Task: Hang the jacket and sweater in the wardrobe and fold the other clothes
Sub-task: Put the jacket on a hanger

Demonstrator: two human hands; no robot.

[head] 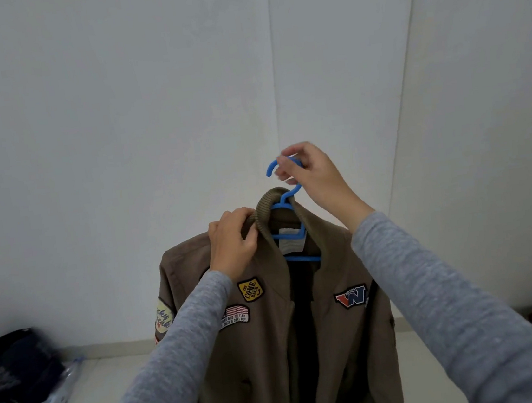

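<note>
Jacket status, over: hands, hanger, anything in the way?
Right hand gripping blue hanger hook. Left hand pinching jacket collar. Jacket on hanger, held up against bare wall. Wardrobe not in view.

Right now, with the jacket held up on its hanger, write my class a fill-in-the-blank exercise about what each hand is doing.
1. The right hand grips the hook of a ____ hanger.
2. The left hand pinches the jacket beside its ribbed ____.
3. Both arms wear ____ sleeves.
4. The yellow patch reads THE COME ____.

Missing words: blue; collar; grey; BACK
</note>
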